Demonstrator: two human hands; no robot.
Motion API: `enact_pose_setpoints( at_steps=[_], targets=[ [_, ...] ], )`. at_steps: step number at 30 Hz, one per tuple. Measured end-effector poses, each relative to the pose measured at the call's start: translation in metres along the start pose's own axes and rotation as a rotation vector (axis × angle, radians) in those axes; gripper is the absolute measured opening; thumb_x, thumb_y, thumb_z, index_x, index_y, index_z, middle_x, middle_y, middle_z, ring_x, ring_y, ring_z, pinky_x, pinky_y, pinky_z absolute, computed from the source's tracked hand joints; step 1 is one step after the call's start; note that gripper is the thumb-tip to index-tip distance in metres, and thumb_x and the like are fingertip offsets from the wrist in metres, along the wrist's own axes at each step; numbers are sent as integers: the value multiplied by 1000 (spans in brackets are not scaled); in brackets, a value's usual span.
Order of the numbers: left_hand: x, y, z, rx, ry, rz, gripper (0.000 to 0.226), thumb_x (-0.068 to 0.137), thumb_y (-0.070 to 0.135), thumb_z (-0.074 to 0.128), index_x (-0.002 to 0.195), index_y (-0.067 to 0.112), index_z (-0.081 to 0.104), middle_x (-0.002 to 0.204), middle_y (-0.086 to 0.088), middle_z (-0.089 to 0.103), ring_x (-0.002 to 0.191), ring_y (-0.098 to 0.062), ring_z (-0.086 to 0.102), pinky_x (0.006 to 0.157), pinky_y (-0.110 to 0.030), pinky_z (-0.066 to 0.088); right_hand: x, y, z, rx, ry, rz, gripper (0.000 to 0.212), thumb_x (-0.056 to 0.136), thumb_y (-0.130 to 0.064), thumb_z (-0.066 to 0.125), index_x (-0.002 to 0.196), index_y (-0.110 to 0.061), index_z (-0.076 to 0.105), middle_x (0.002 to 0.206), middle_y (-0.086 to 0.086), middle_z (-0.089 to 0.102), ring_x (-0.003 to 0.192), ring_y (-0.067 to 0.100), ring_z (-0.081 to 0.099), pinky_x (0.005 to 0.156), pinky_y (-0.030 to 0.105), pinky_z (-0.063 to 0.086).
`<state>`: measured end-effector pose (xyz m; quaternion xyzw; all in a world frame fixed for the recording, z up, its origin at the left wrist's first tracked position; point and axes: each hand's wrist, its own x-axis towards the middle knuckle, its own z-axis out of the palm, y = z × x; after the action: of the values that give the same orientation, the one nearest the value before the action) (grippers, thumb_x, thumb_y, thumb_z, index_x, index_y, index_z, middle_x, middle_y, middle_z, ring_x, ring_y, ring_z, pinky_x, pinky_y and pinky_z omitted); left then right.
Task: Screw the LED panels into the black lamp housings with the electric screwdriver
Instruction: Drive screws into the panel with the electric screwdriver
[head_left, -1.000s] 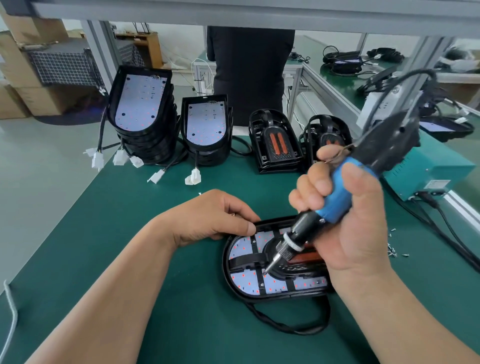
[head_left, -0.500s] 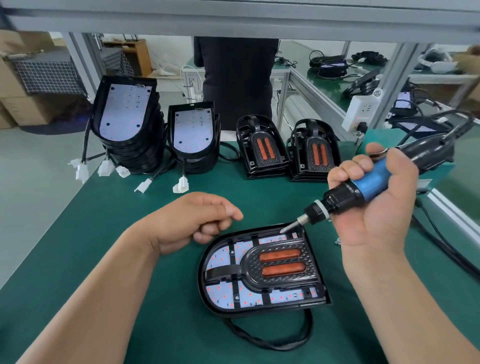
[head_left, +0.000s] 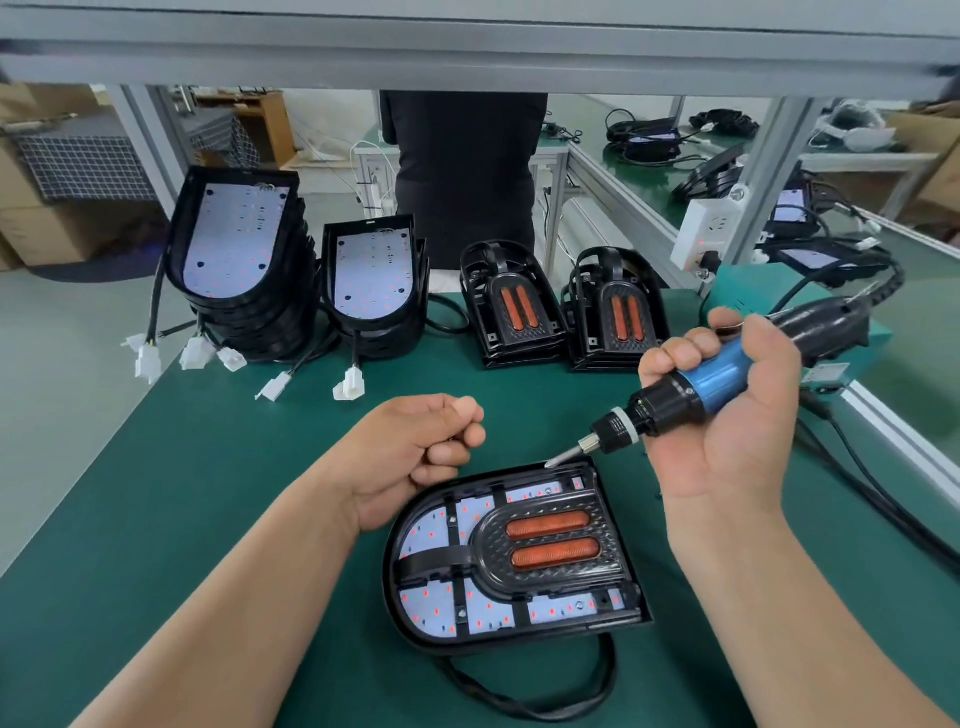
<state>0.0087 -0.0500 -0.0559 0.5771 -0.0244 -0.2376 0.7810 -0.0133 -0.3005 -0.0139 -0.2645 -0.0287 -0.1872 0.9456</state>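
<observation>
Green matting covers the surface (head_left: 197, 493). One black lamp housing (head_left: 485, 551) lies flat on it, right in front of the person. The white LED panel (head_left: 434, 530) shows through the housing's frame, and its cord (head_left: 519, 701) loops at the near edge. The right hand (head_left: 737, 415) grips the blue barrel of the electric screwdriver (head_left: 722, 369), which is tilted with its bit just at the housing's far rim. The left hand (head_left: 415, 447) is curled into a loose fist just beside the housing's far left edge; whether it holds anything cannot be told. Stacks of housings (head_left: 234, 249) stand along the back.
</observation>
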Motion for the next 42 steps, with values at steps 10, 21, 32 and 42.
enact_pose_setpoints(
  at_steps=[10, 21, 32, 42],
  targets=[
    [10, 0, 4, -118, -38, 6, 29, 99, 14, 62, 117, -4, 76, 87, -4, 62, 64, -7, 43, 50, -16, 37, 7, 9, -3, -25, 31, 11, 13, 99, -22, 63, 104, -12, 57, 80, -1, 52, 67, 15, 52, 71, 29, 53],
    [12, -1, 8, 57, -115, 12, 10, 102, 6, 61, 106, 4, 70, 88, -8, 66, 62, -8, 47, 47, -14, 38, 25, 20, -2, -33, 47, 6, 18, 91, -21, 70, 102, -12, 58, 79, 0, 54, 69, 16, 53, 72, 31, 53],
    [11, -3, 6, 88, -167, -9, 16, 96, 12, 70, 107, 8, 81, 91, -4, 67, 66, -7, 47, 52, -13, 39, 26, 21, -1, -30, 27, 6, 20, 90, -23, 72, 102, -13, 60, 80, 0, 54, 69, 16, 54, 72, 31, 54],
    [10, -3, 4, 91, -203, -7, 21, 90, 7, 71, 110, 9, 76, 95, -8, 69, 67, -10, 47, 59, -17, 38, 25, 21, 1, -22, 20, 2, 14, 95, -22, 68, 101, -12, 61, 79, -1, 55, 68, 16, 56, 72, 31, 55]
  ],
)
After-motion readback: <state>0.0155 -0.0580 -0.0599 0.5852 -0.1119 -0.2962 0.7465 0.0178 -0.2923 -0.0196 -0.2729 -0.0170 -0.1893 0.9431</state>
